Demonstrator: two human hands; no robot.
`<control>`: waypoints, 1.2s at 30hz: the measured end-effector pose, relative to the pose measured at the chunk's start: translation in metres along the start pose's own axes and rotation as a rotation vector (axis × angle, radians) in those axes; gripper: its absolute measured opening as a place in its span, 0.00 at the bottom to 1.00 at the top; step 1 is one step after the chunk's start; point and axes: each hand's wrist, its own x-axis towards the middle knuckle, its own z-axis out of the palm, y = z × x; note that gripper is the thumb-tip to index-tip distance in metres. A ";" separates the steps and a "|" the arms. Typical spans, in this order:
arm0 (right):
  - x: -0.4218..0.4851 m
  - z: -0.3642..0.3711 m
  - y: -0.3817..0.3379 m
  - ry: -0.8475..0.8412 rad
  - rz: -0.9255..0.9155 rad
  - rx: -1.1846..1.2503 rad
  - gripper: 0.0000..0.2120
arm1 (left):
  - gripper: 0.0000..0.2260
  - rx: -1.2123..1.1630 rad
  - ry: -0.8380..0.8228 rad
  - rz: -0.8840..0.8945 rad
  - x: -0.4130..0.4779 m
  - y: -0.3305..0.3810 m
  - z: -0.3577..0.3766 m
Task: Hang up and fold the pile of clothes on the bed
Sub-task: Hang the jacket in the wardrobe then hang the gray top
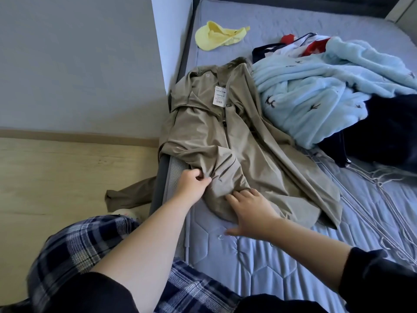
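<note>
Two hands work at the near edge of the bed (pixel 259 263). The left hand (pixel 194 184) pinches a fold of the tan coat (pixel 243 141) between thumb and curled fingers, at the bunched sleeve. The right hand (pixel 250 213) lies just beside it with fingers straight and a little spread, its fingertips resting on the same bunched cloth and its thumb out over the quilted cover. The coat lies open along the left side of the bed, collar toward the far end, with a white price tag (pixel 220 96) inside near the collar. A loose strip of the coat (pixel 128 195) hangs over the bed's edge onto the wooden floor (pixel 56 177). Touching the coat's right shoulder is the pile of clothes: a pale blue fleece (pixel 327 86) with small dark figures lies on top, with a dark navy garment (pixel 388 132) beside and under it and a red and white piece (pixel 316 45) behind. A yellow cap (pixel 216 36) lies well apart near the far left corner. Wire hangers (pixel 383 199) lie on the cover to the right of the coat's hem. The person's plaid trousers (pixel 90 245) show at the bottom.
</note>
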 end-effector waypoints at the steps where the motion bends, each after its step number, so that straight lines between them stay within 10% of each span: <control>1: 0.000 0.006 -0.001 -0.049 0.012 -0.075 0.41 | 0.08 -0.126 -0.003 -0.057 0.001 0.001 -0.003; 6: 0.016 -0.006 -0.003 0.127 0.028 0.060 0.06 | 0.06 -0.621 0.032 -0.342 0.005 0.011 -0.018; 10: 0.028 -0.039 0.013 0.044 0.236 0.871 0.12 | 0.09 -0.185 0.286 -0.074 0.002 0.016 -0.041; 17: 0.032 -0.084 0.025 0.151 0.272 1.104 0.11 | 0.20 -0.053 -0.473 0.301 -0.029 0.046 -0.049; 21: 0.030 -0.100 0.018 0.226 0.256 1.189 0.11 | 0.07 0.058 -0.113 0.333 -0.034 0.047 -0.044; 25: 0.029 -0.120 0.017 0.275 0.174 1.066 0.06 | 0.06 -0.020 0.218 0.427 -0.034 0.051 -0.053; 30: 0.030 -0.126 0.025 0.245 0.052 0.411 0.08 | 0.09 -0.326 0.046 0.275 -0.033 0.051 -0.073; 33: 0.032 -0.115 0.035 0.474 0.200 0.197 0.08 | 0.09 0.186 0.007 0.327 -0.033 0.043 -0.074; 36: 0.033 -0.103 0.048 0.575 0.312 0.124 0.10 | 0.11 0.388 0.360 0.274 -0.031 0.039 -0.079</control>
